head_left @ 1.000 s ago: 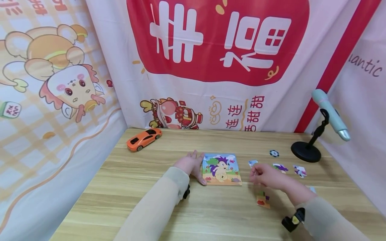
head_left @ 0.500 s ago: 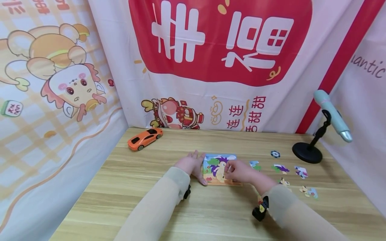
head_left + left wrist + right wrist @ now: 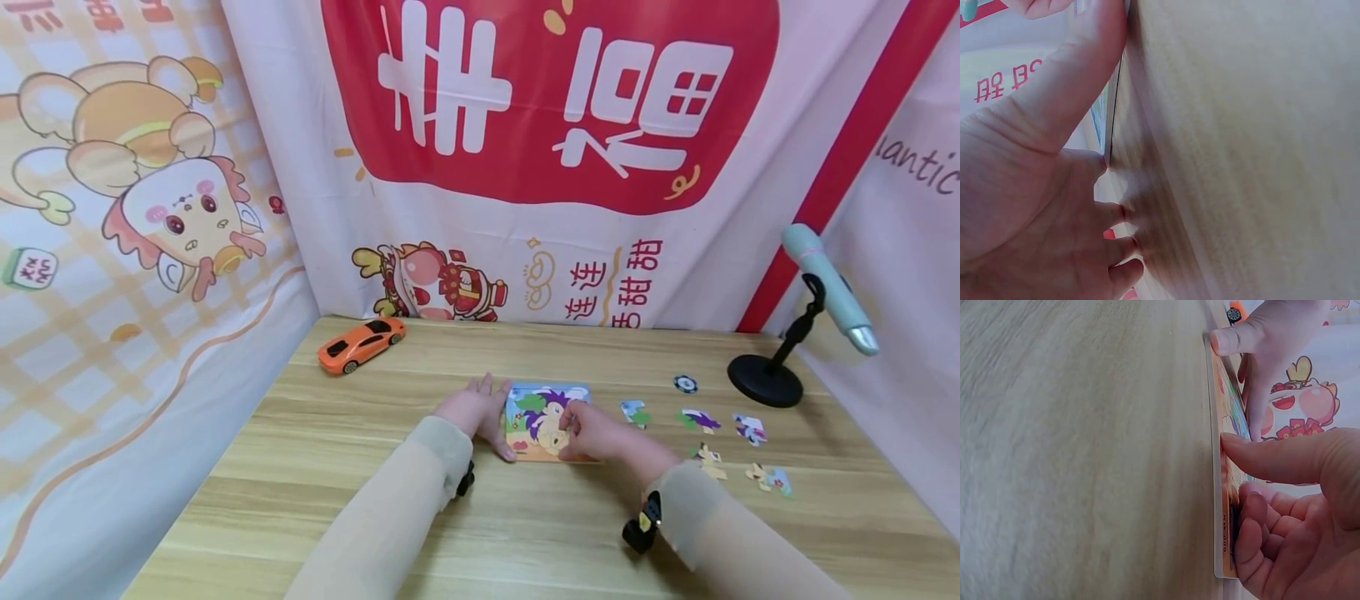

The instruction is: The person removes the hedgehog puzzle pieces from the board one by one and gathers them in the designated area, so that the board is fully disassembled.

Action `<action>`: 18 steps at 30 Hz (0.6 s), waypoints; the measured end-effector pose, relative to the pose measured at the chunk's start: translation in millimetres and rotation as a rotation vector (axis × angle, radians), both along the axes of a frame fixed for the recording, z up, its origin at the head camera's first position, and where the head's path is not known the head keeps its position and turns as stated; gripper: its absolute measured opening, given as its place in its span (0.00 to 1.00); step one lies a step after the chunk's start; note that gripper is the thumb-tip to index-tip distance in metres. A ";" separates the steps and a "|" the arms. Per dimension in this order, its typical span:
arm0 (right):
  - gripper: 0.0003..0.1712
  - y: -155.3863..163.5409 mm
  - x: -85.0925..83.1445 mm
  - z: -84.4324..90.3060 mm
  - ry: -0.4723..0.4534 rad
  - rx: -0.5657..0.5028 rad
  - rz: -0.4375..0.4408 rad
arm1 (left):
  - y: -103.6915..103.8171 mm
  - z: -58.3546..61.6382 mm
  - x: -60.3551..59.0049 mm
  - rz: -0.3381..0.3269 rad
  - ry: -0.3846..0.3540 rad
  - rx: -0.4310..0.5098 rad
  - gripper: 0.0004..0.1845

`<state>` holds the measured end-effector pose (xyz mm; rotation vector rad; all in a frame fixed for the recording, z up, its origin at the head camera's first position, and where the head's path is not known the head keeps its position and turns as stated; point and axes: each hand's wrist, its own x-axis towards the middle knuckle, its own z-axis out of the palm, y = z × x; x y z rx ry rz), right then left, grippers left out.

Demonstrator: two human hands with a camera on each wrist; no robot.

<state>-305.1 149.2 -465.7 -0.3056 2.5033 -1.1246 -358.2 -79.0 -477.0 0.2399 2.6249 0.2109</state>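
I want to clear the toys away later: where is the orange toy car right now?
In the head view the orange toy car sits at the table's far left corner, by the cloth backdrop, well left of the puzzle board.

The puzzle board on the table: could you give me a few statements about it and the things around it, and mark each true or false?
1. The left hand rests at the left edge of the puzzle board. True.
2. The right hand lies on the loose puzzle pieces, away from the board. False: it is on the board, its thumb pressing the board's face.
3. The orange toy car sits on top of the board. False: it stands apart, at the table's far left.
4. Loose pieces lie to the right of the board. True.
5. A pale blue device on a black stand is at the far right. True.
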 end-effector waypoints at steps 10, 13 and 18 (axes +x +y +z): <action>0.24 -1.1 0.0 -1.7 -0.003 0.020 -0.019 | -1.0 6.7 5.9 -0.063 0.045 -0.020 0.81; 0.24 -1.8 0.2 -2.2 -0.005 0.024 -0.025 | -0.4 3.5 3.2 -0.067 0.051 -0.011 0.80; 0.24 -1.8 0.2 -3.2 0.006 0.026 -0.025 | -0.3 -1.8 -2.6 -0.063 0.027 -0.003 0.83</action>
